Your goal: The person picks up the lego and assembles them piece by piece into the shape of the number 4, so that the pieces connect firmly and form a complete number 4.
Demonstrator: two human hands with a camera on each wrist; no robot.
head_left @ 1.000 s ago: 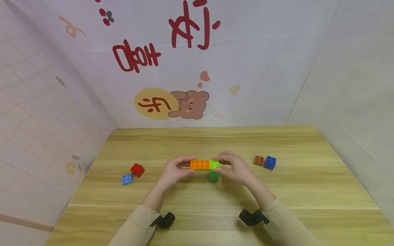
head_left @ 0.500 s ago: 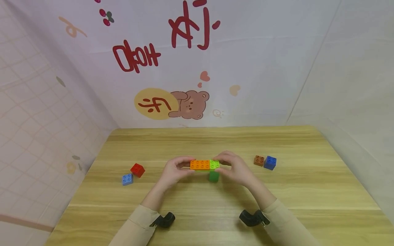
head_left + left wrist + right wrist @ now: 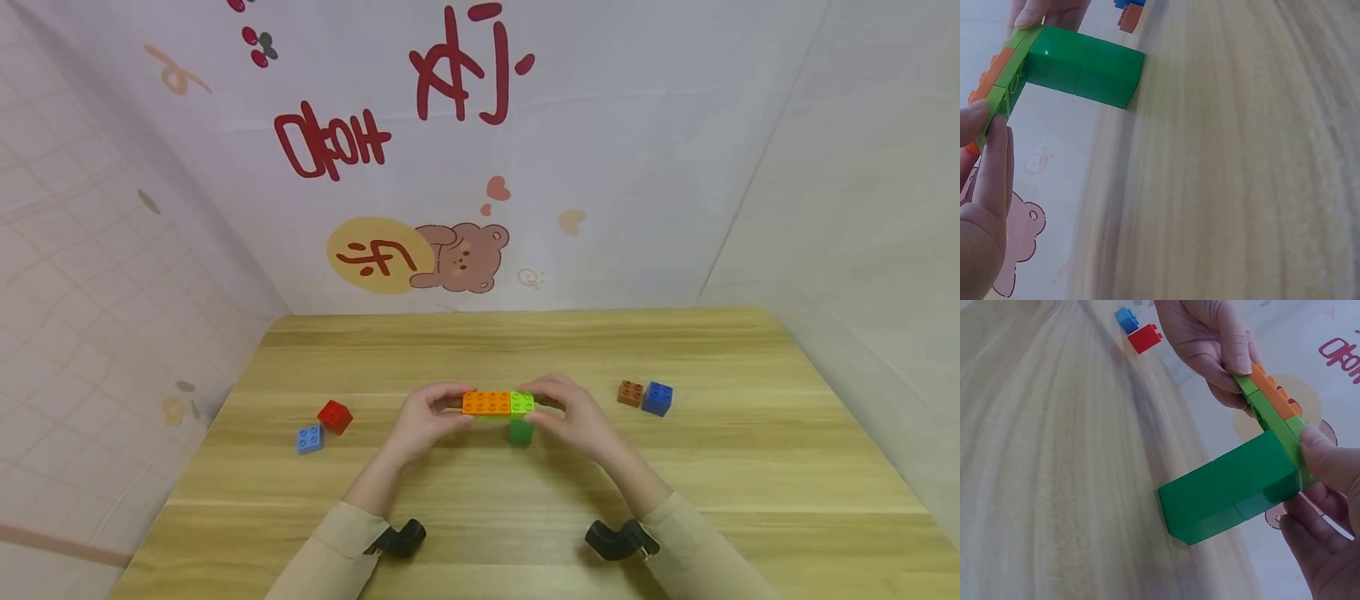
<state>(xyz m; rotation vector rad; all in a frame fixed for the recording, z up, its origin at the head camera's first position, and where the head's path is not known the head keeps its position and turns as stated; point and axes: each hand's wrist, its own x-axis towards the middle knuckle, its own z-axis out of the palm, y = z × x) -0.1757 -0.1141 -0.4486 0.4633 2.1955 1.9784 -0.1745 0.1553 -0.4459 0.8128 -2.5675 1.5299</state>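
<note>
The left hand (image 3: 420,419) is pinching one end of a brick model (image 3: 1260,459), the right hand (image 3: 576,417) the other. Between them, one orange brick (image 3: 486,403) is topping lime pieces (image 3: 1013,67) (count unclear); two green blocks (image 3: 1060,61) are extending below the right hand. It's likely handling light and stiff, best gripped near joints. Leftward are lying one red brick (image 3: 335,417), one light-blue brick (image 3: 310,439); rightward, one brown brick (image 3: 631,392), one dark-blue brick (image 3: 657,398).

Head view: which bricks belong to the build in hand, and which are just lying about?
In the build:
orange brick
lime-green bricks
dark green bricks

Lying apart from it, though possibly for later:
red brick
light blue brick
brown brick
dark blue brick
</note>
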